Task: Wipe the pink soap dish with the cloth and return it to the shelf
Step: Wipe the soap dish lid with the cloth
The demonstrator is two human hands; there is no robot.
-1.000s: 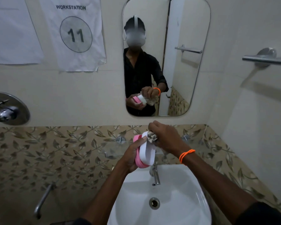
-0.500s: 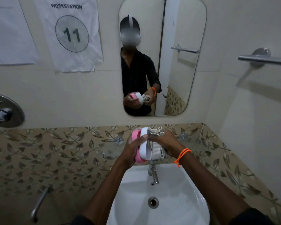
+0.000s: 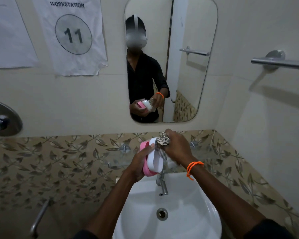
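The soap dish (image 3: 154, 158) has a pink base and a white inner part. My left hand (image 3: 139, 163) grips it on edge above the sink, thumb across the white part. My right hand (image 3: 177, 148) holds a bunched checked cloth (image 3: 164, 139) against the dish's upper right side, with part of the cloth hanging behind the dish. A glass shelf (image 3: 117, 155) on metal pegs runs along the leaf-patterned tiles just behind the hands.
A white basin (image 3: 141, 209) with a chrome tap (image 3: 162, 184) sits directly below. The mirror (image 3: 188, 66) above reflects the person and the dish. A towel bar (image 3: 281, 63) is on the right wall, a shower valve (image 3: 2, 119) on the left.
My right hand has moved the cloth from the dish's right face back up to its top edge. The left hand keeps its hold on the dish.
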